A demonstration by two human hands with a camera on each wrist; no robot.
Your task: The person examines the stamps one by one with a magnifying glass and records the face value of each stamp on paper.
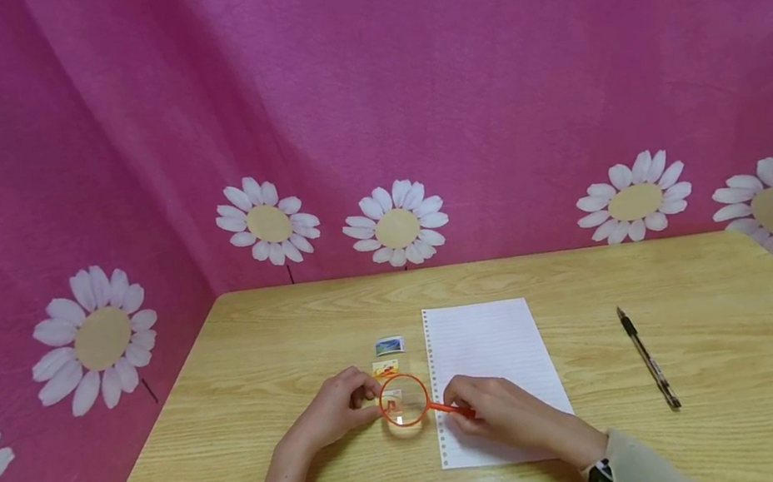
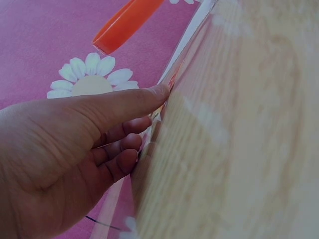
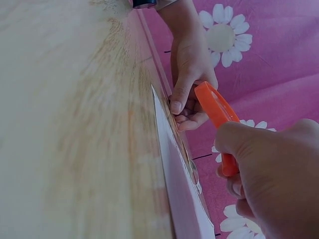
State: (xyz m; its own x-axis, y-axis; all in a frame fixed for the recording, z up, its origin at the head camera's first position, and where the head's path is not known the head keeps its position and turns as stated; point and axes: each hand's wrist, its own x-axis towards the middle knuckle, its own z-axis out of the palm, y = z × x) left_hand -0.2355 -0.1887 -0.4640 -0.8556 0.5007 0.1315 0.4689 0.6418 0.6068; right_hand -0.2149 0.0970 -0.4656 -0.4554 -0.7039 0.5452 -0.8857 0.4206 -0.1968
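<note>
My right hand (image 1: 497, 413) grips the handle of an orange-rimmed magnifying glass (image 1: 428, 404), its lens held above a small reddish postage stamp (image 1: 393, 403). Beside that stamp on the left, my left hand (image 1: 333, 409) rests with loosely bent fingers, thumb and fingertips at the table surface. In the left wrist view the thumb (image 2: 129, 102) reaches down to the surface; whether it touches the stamp is hard to tell. A yellow stamp (image 1: 386, 368) and a blue-green stamp (image 1: 390, 346) lie in a column behind the reddish one. The right wrist view shows the magnifying glass (image 3: 215, 104) raised off the table.
A lined sheet of paper (image 1: 494, 342) with punched holes lies under and behind my right hand. Farther right is a black pen (image 1: 650, 359). The wooden table (image 1: 278, 325) meets a pink curtain (image 1: 484, 91) with daisies at its back and left.
</note>
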